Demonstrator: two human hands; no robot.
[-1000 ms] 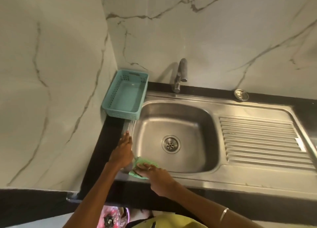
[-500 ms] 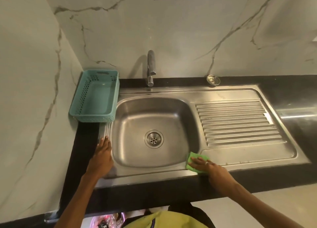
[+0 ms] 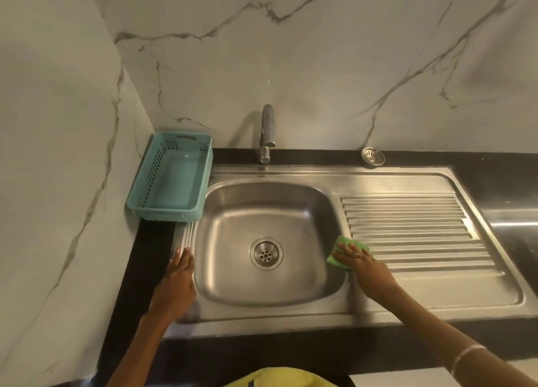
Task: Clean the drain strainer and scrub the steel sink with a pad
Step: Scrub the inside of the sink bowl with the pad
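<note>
The steel sink has a round drain in the bottom of its bowl. A green scrub pad lies on the rim between the bowl and the ribbed drainboard. My right hand presses flat on the pad with straight fingers. My left hand rests flat on the sink's left rim, fingers straight. The loose drain strainer sits on the black counter behind the drainboard, apart from both hands.
A teal plastic basket stands at the back left corner, against the marble wall. The steel tap rises behind the bowl. Black counter runs on to the right of the drainboard.
My right hand has slid the pad from the front left corner along the front rim, then up the bowl's right edge to the drainboard. The left hand has stayed on the left rim.
</note>
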